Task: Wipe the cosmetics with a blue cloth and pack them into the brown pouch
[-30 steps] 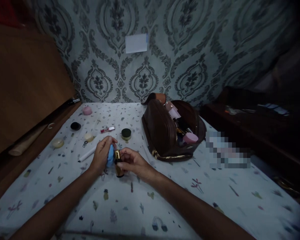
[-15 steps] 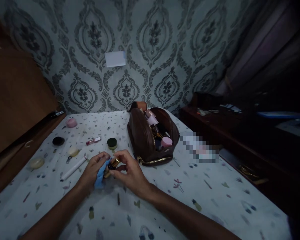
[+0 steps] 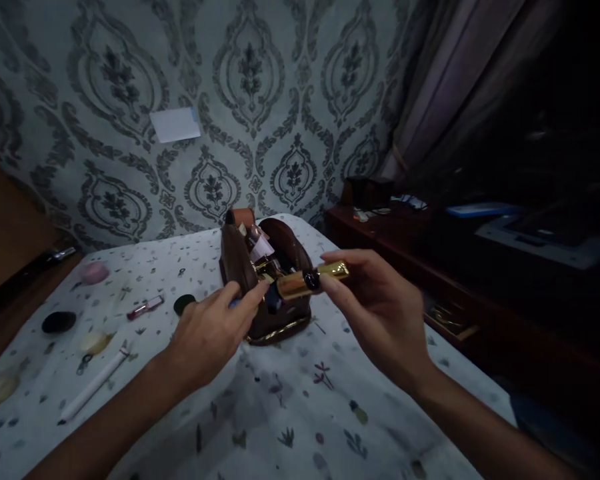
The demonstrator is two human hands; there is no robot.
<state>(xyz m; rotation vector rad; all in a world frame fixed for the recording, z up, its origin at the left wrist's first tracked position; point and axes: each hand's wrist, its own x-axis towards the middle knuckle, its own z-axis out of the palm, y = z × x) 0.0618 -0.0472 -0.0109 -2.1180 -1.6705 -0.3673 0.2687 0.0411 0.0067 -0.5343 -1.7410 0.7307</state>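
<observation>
Between the thumb and fingers of my right hand [image 3: 380, 303] is a gold cosmetic tube [image 3: 295, 285] with a black band around its middle, held level in front of the bag. My left hand [image 3: 215, 333] is closed just left of it, its index fingertip close to the tube's far end. A small bit of blue cloth [image 3: 234, 303] shows between the left fingers; the rest is hidden by the hand. Behind both hands stands a brown cosmetic bag [image 3: 237, 257], unzipped, with several make-up items inside.
On the patterned tablecloth [image 3: 290, 413] to the left lie a white pen-like stick [image 3: 95, 385], a lip gloss tube [image 3: 145, 307], a dark green lid [image 3: 184, 304], a black round item [image 3: 59, 322], a pink jar [image 3: 95, 272] and cream-coloured round items [image 3: 95, 342]. A dark cabinet [image 3: 380, 233] borders the right.
Both hands have moved right and up, to the front of the bag. The gold tube went with them and is now clear of the blue cloth. The view has turned right.
</observation>
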